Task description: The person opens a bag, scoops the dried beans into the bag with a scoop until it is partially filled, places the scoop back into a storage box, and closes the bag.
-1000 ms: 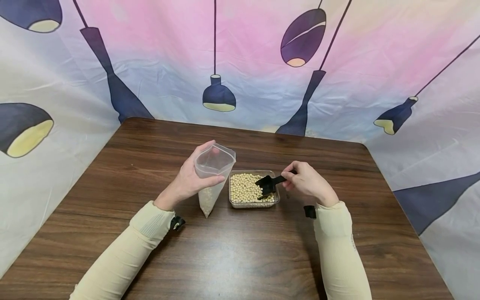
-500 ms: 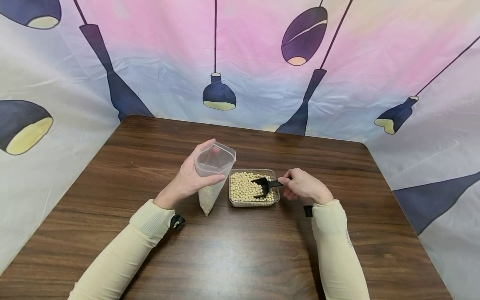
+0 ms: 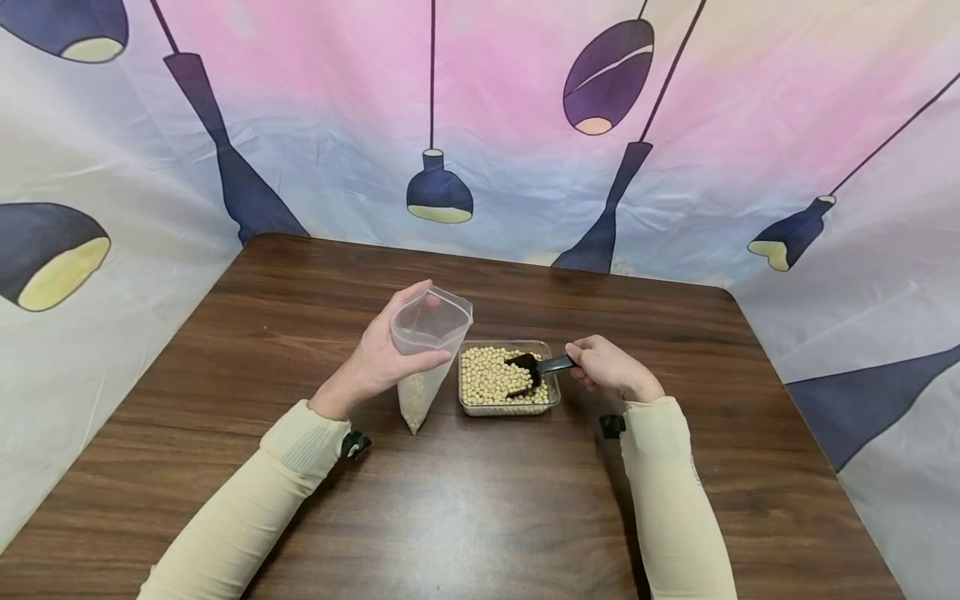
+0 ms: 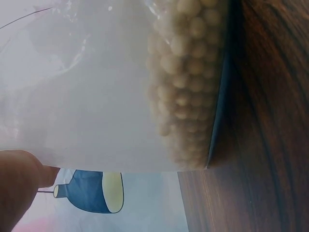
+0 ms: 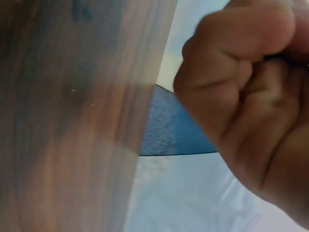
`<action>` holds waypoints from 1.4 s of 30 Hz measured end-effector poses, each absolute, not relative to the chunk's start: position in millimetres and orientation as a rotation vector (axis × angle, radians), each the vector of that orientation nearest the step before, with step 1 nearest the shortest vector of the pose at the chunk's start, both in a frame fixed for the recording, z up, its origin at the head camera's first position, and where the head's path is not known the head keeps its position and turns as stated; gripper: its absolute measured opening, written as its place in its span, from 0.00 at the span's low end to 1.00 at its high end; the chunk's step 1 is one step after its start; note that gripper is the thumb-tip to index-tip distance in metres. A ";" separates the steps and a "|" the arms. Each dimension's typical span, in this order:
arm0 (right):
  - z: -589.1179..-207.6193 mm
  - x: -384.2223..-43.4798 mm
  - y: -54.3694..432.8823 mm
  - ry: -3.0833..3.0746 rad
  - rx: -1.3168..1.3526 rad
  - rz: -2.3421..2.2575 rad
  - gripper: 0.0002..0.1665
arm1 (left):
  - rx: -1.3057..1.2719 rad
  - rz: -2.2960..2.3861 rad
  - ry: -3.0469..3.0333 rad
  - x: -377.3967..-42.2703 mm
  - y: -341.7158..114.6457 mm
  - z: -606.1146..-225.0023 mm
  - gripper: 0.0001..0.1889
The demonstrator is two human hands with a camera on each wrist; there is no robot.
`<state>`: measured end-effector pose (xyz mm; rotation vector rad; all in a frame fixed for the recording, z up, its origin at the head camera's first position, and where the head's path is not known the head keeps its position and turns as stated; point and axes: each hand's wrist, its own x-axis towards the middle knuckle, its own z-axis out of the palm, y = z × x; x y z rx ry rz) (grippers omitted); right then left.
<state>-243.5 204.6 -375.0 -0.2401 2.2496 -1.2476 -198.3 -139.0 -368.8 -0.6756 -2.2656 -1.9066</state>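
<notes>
My left hand (image 3: 373,350) holds a translucent zip bag (image 3: 426,387) near its wide-open mouth, thumb in front and fingers behind. Pale soybeans (image 4: 190,82) fill the pointed bottom of the bag, close over the table in the left wrist view. Just right of the bag sits a clear rectangular container (image 3: 510,410) full of loose soybeans (image 3: 483,375). The right hand (image 3: 611,367) grips a black scoop by its handle (image 3: 557,363). The scoop's blade lies among the soybeans, its mouth facing left. Curled fingers (image 5: 246,29) hide the handle's end in the right wrist view.
The dark wooden table (image 3: 465,517) spreads around the container, its far edge meeting a hanging cloth (image 3: 345,183) printed with lamps. Black wrist straps (image 3: 355,444) show at both cream sleeves.
The right hand has moved down and slightly left, lowering the scoop's handle and pushing its blade flatter and deeper into the soybeans. The left hand and bag stay almost still.
</notes>
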 end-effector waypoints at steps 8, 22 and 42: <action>-385.8 -250.1 218.0 2.112 -0.174 -1.457 0.19 | -0.671 -1.913 -2.251 -196.5 -140.7 -369.0 0.47; -383.7 -254.2 228.8 2.061 -0.180 -1.558 0.16 | -0.675 -1.893 -2.246 -196.4 -143.4 -365.7 0.46; -351.0 -238.9 241.1 1.825 -0.166 -1.899 0.14 | -0.679 -1.932 -2.255 -196.4 -140.7 -367.5 0.46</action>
